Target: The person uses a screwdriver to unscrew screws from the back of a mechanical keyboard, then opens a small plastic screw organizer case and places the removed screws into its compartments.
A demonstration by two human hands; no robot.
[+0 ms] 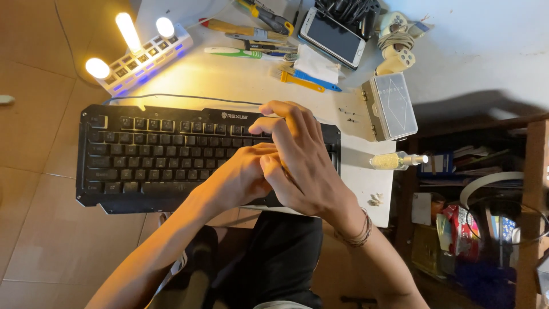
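Two hands (280,166) overlap on one keyboard (148,154); three lamps (128,31) glow.

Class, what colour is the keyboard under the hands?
Black keyboard, seen best in the head view.

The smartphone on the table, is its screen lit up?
No, the smartphone lies face up at the table's far edge with a dark screen.

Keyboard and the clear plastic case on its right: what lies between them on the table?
In the head view, a few small dark screws lie on bare white table between the keyboard and the clear case.
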